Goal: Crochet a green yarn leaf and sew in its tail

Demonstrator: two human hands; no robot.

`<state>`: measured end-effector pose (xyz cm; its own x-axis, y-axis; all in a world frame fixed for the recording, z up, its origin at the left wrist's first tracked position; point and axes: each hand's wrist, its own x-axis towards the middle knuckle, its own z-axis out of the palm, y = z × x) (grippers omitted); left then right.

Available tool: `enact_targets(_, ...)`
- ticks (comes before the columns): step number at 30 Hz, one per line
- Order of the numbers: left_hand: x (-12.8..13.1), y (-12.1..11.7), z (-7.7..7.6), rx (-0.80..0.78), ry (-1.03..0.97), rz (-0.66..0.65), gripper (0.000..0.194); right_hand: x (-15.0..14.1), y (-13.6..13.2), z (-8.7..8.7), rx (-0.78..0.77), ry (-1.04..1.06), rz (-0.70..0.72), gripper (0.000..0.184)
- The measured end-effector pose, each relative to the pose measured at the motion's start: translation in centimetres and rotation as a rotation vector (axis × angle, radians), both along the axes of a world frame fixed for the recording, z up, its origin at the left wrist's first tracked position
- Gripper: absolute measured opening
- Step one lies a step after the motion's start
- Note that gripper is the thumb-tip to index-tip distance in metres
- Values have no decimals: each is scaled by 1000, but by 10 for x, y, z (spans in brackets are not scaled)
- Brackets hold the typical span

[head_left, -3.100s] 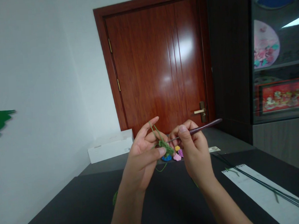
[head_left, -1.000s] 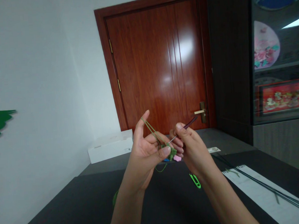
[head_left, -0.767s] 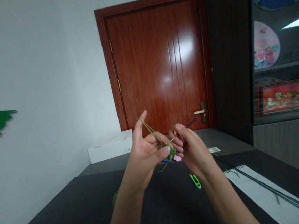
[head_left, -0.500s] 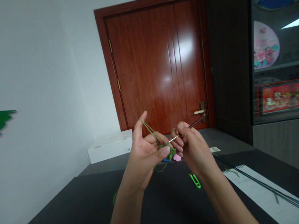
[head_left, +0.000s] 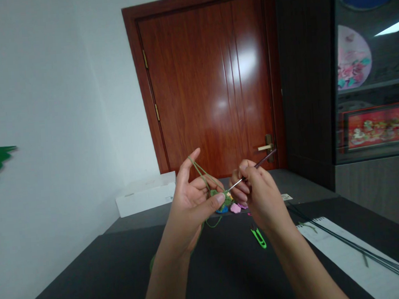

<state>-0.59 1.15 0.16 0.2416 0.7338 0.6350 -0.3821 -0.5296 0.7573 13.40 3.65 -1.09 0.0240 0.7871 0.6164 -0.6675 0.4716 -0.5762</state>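
**Crochet hook (head_left: pixel 263 160) slants down-left into green crochet piece (head_left: pixel 218 194)**

Above the dark table (head_left: pixel 92 280), the left hand (head_left: pixel 189 205) pinches the piece between thumb and fingers, green yarn (head_left: pixel 198 171) looped over its raised forefinger. The right hand (head_left: pixel 261 200) grips the hook, handle up-right, metal tip in the piece.

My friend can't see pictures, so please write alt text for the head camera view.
A right hand pokes a crochet hook into a green crocheted piece held by the left hand, with green yarn looped over a finger. Colourful crocheted flowers and green snips lie on a dark table before a wooden door.
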Motion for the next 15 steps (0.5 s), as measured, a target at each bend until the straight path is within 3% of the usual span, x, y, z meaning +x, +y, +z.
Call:
enact_targets(6,0,0,-2,7,3,47,96,-2,0,-1,-14,-12,-73,30)
enact_targets(15,1,-1,1,-30,-28,87,94,-3,-2,1,110,-50,-196,29)
